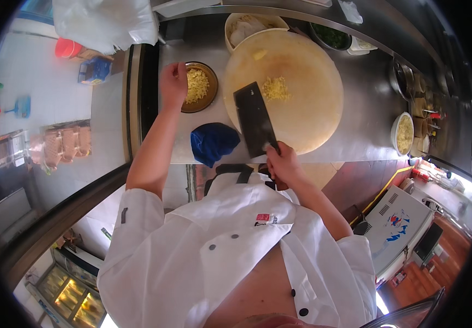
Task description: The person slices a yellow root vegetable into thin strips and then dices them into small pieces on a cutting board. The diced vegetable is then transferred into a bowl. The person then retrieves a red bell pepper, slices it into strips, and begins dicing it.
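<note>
My right hand (286,164) grips the handle of a dark-bladed Chinese cleaver (255,119). Its blade slants across the near left part of a thick round chopping block (313,102). Beside the blade's upper end lies a small heap of finely chopped pale yellow food (276,88), with a larger yellow piece (260,54) farther back on the block. My left hand (174,84), fingers curled, is over the left rim of a brown bowl (212,92) of similar chopped food (197,86). Whether anything is between those fingers is hidden. A crumpled blue cloth (214,141) lies between bowl and cleaver.
A pale tub (232,30) stands behind the block, with a dark bowl of chopped greens (331,37) at the back right. A white bowl (403,133) sits near the right end of the steel counter (367,119). A metal shelf (293,12) overhangs the back.
</note>
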{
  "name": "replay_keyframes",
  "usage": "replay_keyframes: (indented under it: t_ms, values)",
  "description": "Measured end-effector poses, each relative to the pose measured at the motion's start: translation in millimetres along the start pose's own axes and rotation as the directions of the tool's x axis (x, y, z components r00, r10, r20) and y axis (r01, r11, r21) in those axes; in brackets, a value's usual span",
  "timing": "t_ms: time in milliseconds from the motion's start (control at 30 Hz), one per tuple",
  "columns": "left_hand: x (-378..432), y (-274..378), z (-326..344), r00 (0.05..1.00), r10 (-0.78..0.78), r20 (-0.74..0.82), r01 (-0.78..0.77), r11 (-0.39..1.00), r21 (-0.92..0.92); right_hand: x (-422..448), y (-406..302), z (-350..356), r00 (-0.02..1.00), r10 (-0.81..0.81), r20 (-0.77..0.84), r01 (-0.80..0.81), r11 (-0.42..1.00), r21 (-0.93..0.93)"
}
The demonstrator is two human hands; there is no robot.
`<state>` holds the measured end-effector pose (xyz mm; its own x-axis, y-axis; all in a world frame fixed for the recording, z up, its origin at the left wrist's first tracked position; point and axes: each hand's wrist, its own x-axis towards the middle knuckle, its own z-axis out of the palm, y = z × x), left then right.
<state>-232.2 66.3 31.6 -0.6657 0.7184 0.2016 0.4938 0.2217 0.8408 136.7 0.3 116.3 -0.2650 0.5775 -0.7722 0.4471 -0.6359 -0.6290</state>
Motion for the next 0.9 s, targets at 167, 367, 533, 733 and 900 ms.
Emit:
replay_keyframes:
  t_ms: [167,367,533,733,900]
  values:
    - [-12.3,-64.8,6.3,0.944,0.256,0.21,-0.327,0.82,0.471,-5.2,8.9,-14.5,0.997,-0.072,-0.023,0.074,0.993,0.088]
    - [7.0,-0.3,-5.8,0.976,0.012,0.218,-0.054,0.981,0.186,-18.4,27.9,-33.8,0.978,-0.092,-0.185,0.111,0.989,0.098]
    - [-13.1,-30.7,22.3,0.861,0.458,0.222,-0.509,0.77,0.384,3.5,47.1,-70.6,0.891,-0.203,-0.406,0.168,0.978,-0.121]
    - [-65.7,15.2,86.3,0.842,0.379,0.384,-0.432,0.9,0.059,25.2,41.1,-107.3,0.737,-0.459,-0.496,0.137,0.821,-0.555]
    - [-137.8,19.4,131.2,0.891,0.395,0.225,-0.448,0.85,0.278,68.8,24.4,-117.0,0.712,-0.581,-0.395,0.092,0.635,-0.767]
